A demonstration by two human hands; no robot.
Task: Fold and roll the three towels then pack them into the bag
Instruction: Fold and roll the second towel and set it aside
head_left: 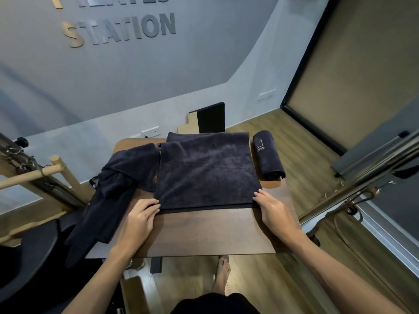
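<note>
Head view: both hands, left hand [140,214] and right hand [269,207], pinching folded towel [204,173] corners, between crumpled towel [118,184] and rolled towel [267,155].

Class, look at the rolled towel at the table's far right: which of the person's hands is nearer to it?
Right. The right hand grips the folded towel's near right corner, just below the rolled towel; the left hand is across at the opposite corner.

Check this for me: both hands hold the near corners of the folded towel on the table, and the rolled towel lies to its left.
One thing is wrong. The rolled towel lies to the right of the folded towel, not the left; the head view shows it. On the left lies a loose, unfolded towel. The rest stands: the left hand and right hand hold the near corners on the table.
</note>
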